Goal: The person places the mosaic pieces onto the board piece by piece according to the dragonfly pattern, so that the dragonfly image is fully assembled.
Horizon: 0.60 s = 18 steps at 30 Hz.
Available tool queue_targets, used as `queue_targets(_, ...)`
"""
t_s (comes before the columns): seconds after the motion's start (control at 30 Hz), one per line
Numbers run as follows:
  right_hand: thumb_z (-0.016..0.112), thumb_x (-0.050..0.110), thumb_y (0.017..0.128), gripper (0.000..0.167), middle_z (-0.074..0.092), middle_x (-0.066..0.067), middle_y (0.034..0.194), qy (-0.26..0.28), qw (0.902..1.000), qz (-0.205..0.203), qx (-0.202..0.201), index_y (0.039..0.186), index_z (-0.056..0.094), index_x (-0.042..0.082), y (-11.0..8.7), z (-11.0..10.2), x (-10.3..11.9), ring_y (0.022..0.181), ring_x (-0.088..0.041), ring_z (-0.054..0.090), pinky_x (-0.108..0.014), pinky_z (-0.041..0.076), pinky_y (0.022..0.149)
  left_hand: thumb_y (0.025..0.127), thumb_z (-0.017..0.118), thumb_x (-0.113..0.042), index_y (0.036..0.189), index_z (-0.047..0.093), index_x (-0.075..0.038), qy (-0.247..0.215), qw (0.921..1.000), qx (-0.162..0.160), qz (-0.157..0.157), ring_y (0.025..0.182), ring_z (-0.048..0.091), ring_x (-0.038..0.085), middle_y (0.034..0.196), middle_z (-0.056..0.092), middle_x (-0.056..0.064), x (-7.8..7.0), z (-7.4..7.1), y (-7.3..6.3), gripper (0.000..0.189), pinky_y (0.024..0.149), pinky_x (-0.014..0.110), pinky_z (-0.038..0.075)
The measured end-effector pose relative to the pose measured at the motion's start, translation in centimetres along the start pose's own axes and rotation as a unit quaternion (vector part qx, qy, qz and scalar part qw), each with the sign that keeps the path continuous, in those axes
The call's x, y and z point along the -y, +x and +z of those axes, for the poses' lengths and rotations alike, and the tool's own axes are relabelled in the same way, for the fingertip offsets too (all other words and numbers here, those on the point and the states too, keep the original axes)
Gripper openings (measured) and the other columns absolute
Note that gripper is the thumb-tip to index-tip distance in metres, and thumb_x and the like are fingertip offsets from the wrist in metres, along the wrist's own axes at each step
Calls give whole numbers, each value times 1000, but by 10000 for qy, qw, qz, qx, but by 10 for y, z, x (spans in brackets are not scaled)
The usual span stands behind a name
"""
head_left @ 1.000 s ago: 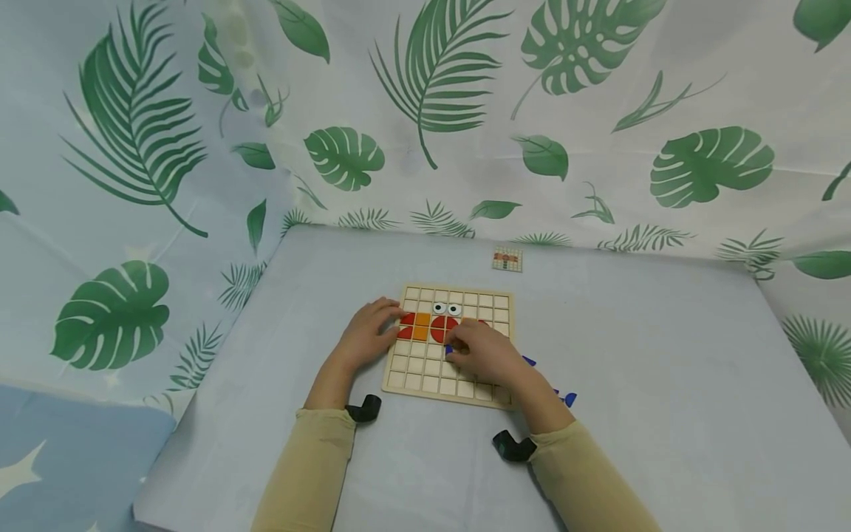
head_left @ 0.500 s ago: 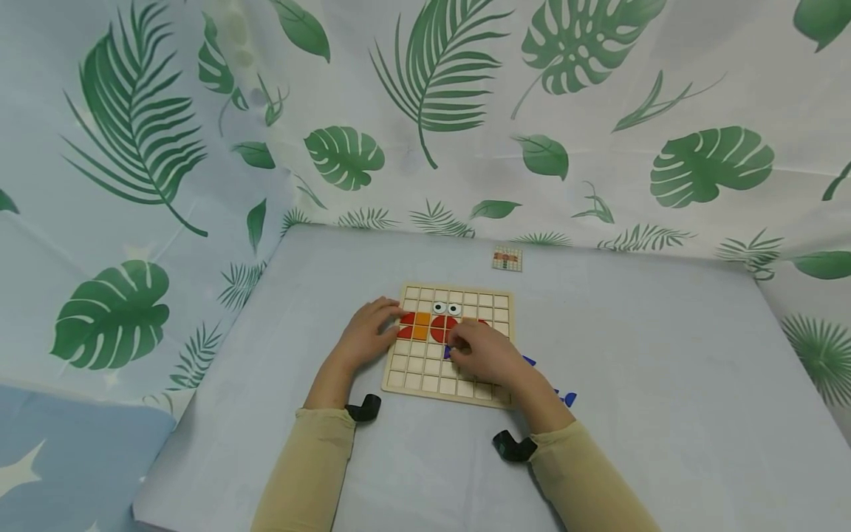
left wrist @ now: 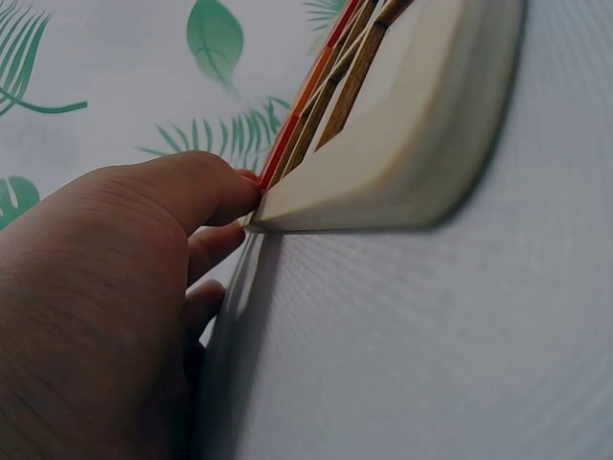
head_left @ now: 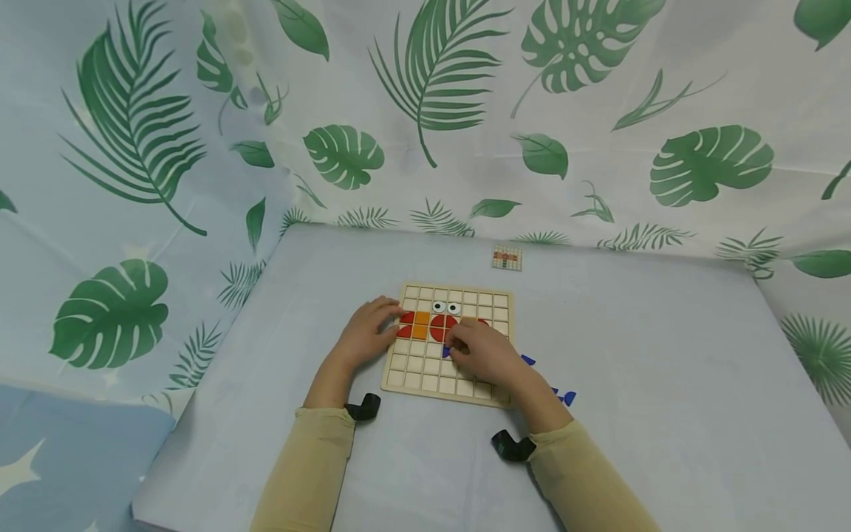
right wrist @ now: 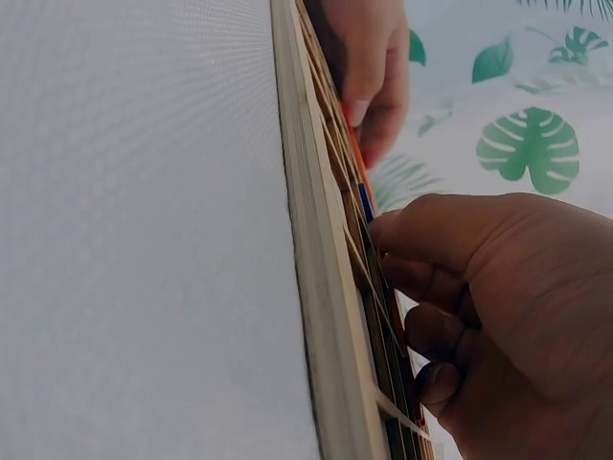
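Note:
In the head view, a wooden grid board (head_left: 412, 366) lies on the table. Red pieces (head_left: 439, 325), orange squares (head_left: 420, 325) and two eye pieces (head_left: 453, 308) sit in its cells. My left hand (head_left: 364, 336) rests at the board's left edge; in the left wrist view its thumb (left wrist: 225, 196) touches the rim beside a red piece. Over the middle of the board, my right hand (head_left: 485, 353) pinches a small blue piece (head_left: 446, 353) just below the red circle. The right wrist view shows the thumb against this blue piece (right wrist: 366, 201); the other fingers are curled.
Loose blue pieces (head_left: 568, 398) lie right of the board, partly behind the right forearm. A small pattern card (head_left: 507, 258) lies behind the board. Leaf-printed cloth (head_left: 459, 185) hangs along the back and left. Black wrist mounts (head_left: 513, 446) stick out near both cuffs.
The blue piece has turned and shifted slightly under the right fingertips, close below the red circle. The left hand has stayed at the board's edge.

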State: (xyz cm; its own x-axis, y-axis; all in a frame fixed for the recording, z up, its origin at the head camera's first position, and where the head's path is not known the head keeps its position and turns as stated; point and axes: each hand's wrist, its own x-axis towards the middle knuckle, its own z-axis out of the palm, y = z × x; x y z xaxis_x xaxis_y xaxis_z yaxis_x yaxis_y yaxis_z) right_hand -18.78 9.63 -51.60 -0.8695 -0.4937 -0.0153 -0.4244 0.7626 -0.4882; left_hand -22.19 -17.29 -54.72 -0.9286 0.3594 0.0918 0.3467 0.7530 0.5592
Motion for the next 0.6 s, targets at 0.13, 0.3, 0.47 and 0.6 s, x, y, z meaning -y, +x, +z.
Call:
queue_targets(0.13,65,19,93,7,56,7,92,-5,10000,5,-4,99,67,20,0,0,1,80,-10,51,-27,48,72,97,58,-23,129,62,-19,-18,10000,3,-24,145,37,26,142,53,1,-1,-1,0,32,126,48,21)
queue_targets(0.3,64,21,94,5,58,6,95,137,9999,15,44,98,67,20,-1,-3,0,82,-10,52,-29,49,75,97,58,-23,129,62,-19,-48,10000,9,-36,145,36,26,143,53,1,-1,-1,0,32,126,48,20)
queue_targets(0.47,60,22,96,8,62,6,94,554,9984,-23,-67,97,68,19,-2,-12,-2,80,-12,53,-29,48,72,97,59,-23,128,63,-18,-30,10000,-26,1,145,37,27,142,53,1,0,-1,0,32,126,49,21)
queue_targets(0.6,58,22,99,13,64,5,94,861,9959,11,-281,102,70,17,-6,-26,-9,78,-12,53,-29,48,70,96,59,-23,127,63,-18,-51,10000,-59,46,143,40,27,141,54,1,-1,-1,1,31,125,50,22)
